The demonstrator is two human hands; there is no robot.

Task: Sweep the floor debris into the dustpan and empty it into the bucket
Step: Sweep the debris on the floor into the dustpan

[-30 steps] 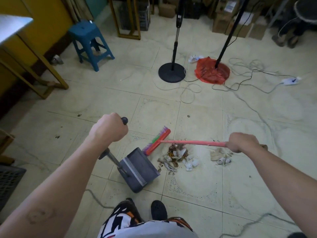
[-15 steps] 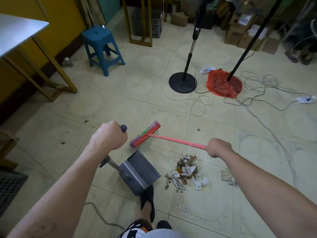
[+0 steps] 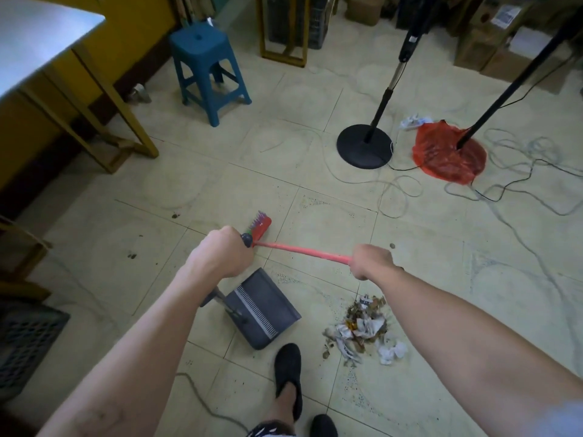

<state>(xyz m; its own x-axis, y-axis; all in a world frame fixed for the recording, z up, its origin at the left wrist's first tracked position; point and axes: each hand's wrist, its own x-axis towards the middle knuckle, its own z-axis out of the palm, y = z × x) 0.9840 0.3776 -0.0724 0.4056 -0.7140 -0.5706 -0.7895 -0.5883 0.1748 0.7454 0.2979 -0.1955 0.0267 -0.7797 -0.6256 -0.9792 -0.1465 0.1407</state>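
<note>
Both hands are curled into fists around handles. The left hand (image 3: 220, 252) grips the top of the dustpan's upright handle, whose dark round knob pokes out beside the knuckles. The right hand (image 3: 370, 261) is wrapped around the pink stick of the broom (image 3: 303, 250), which runs from that fist leftward and slightly away; its red head with coloured bristles shows just past the left hand, and whether it touches the floor cannot be told.

Below the left hand, the grey dustpan (image 3: 262, 307) sits on the tiled floor (image 3: 315, 159), with its open edge turned to the right. The debris pile (image 3: 362, 326), torn white paper mixed with brown scraps, lies to the right of the dustpan, near it but apart, just below the right forearm. A foot in a black slipper (image 3: 287, 370) stands near the camera between pan and pile, and the toe of a second one shows at the bottom edge.

Farther off, a blue stool (image 3: 205, 64) stands at far left beside a yellow-legged tabletop (image 3: 34, 42). At far right, a black round stand base (image 3: 364, 146) and a red plastic bag (image 3: 449, 152) around another pole rest among loose cables (image 3: 511, 171). Cardboard boxes (image 3: 498, 45) line the far wall.
</note>
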